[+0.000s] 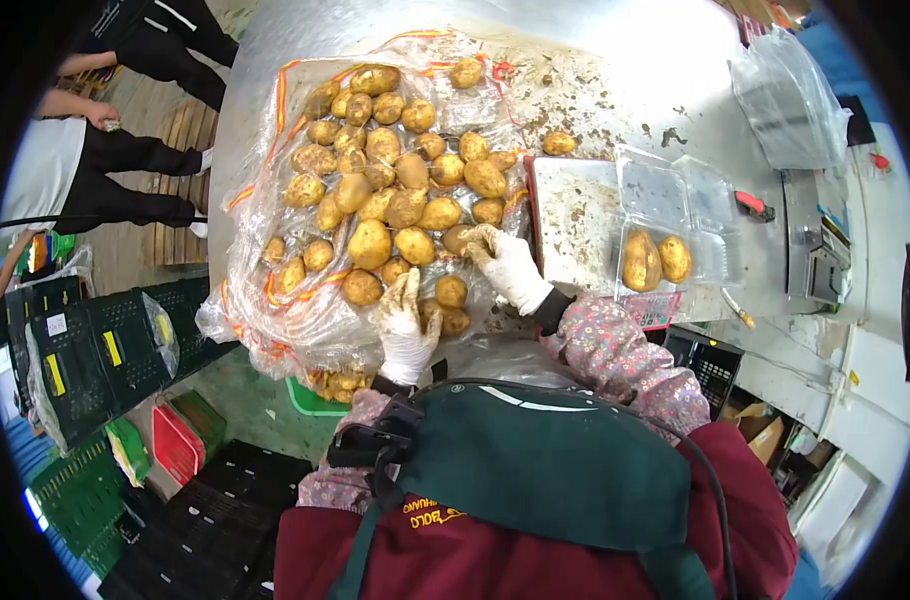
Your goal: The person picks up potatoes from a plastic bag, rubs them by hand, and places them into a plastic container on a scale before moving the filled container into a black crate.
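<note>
A heap of muddy yellow potatoes (370,243) lies on a clear plastic bag with orange stripes (237,275), on a metal table. My right hand (510,270), in a dirty white glove, is closed with its fingertips on a brownish potato (456,240) at the heap's right side. My left hand (405,335), gloved the same way, rests at the near edge of the heap. Its fingers reach forward, with the thumb apart, beside two potatoes (451,292). To the right, two long potatoes (642,262) sit in an open clear plastic box (655,190).
The box stands on a soiled weighing scale (575,215) with a red edge. Farther right are a red-and-black tool (753,206), a stack of clear plastic (790,95) and a machine (823,250). Black crates (105,350) stand at left, near two people (125,160). A green basket (315,402) holds potatoes below.
</note>
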Demonstrator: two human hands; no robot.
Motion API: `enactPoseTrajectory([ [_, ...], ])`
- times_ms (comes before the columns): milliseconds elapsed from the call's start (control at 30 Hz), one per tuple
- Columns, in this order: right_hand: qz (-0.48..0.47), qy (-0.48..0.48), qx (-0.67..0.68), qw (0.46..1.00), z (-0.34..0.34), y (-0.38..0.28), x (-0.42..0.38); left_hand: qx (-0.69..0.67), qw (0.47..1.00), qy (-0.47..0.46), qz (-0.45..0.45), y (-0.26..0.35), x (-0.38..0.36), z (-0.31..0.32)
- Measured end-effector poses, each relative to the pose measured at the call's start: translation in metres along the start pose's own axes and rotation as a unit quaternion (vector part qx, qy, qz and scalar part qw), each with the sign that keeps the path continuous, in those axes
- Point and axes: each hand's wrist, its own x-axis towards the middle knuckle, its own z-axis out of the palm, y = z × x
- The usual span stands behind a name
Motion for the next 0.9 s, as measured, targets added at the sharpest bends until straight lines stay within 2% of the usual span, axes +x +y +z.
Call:
enactPoseTrajectory([
  [67, -0.052, -0.015, -0.144, 0.988, -0.003, 0.013, -0.012, 0.022, 0.999, -0.019, 0.029, -0.006, -0.004, 0.02],
  [100, -0.104, -0.082, -0.164, 0.978, -0.004, 0.016, -0.02, 0.041, 0.998, -0.033, 0.037, -0.011, -0.009, 0.031],
  [200, -0.099, -0.185, -0.387, 0.898, 0.004, 0.02, -0.045, 0.081, 0.996, -0.025, 0.028, -0.009, -0.002, 0.05],
  [233, -0.094, -0.186, -0.387, 0.898, 0.01, 0.027, -0.047, 0.087, 0.996, -0.01, 0.027, -0.006, 0.0, 0.052],
  [300, -0.144, -0.16, -0.438, 0.873, 0.016, 0.029, -0.036, 0.108, 0.994, 0.015, 0.028, -0.008, 0.001, 0.056],
  [367, -0.121, -0.191, -0.428, 0.875, 0.01, 0.02, -0.028, 0.019, 1.0, 0.003, 0.012, -0.009, 0.002, 0.05],
  [400, -0.054, -0.159, -0.302, 0.938, 0.006, 0.009, -0.029, -0.038, 0.999, 0.002, 0.016, -0.009, 0.004, 0.042],
  [433, 0.014, -0.123, -0.169, 0.978, 0.002, 0.004, -0.029, -0.037, 0.999, 0.002, 0.017, -0.006, 0.004, 0.035],
  [467, 0.081, -0.113, 0.065, 0.988, 0.008, 0.034, -0.024, -0.057, 0.998, 0.016, 0.025, 0.008, 0.009, 0.019],
  [500, 0.186, -0.147, 0.172, 0.956, -0.01, 0.004, -0.022, -0.078, 0.996, 0.028, 0.033, 0.019, 0.013, 0.005],
  [567, 0.226, -0.216, 0.176, 0.933, -0.03, -0.029, -0.022, -0.093, 0.994, 0.014, 0.057, 0.031, 0.024, -0.007],
  [600, 0.223, -0.217, 0.175, 0.934, -0.031, -0.039, -0.024, -0.239, 0.971, -0.025, -0.007, 0.044, 0.031, -0.013],
  [667, 0.181, -0.133, 0.269, 0.937, -0.029, -0.053, -0.028, -0.496, 0.858, -0.069, -0.117, 0.05, 0.043, -0.016],
  [700, 0.177, -0.135, 0.269, 0.937, -0.032, -0.048, -0.026, -0.494, 0.86, -0.066, -0.114, 0.049, 0.046, -0.019],
  [733, 0.195, -0.152, 0.346, 0.905, -0.039, -0.037, -0.024, -0.496, 0.86, -0.054, -0.109, 0.049, 0.048, -0.022],
  [833, 0.286, -0.183, 0.112, 0.934, -0.052, -0.117, -0.028, -0.475, 0.874, -0.032, -0.098, 0.06, 0.059, -0.043],
  [900, 0.105, -0.171, 0.223, 0.954, -0.045, -0.094, -0.028, -0.408, 0.905, -0.043, -0.112, 0.058, 0.063, -0.047],
])
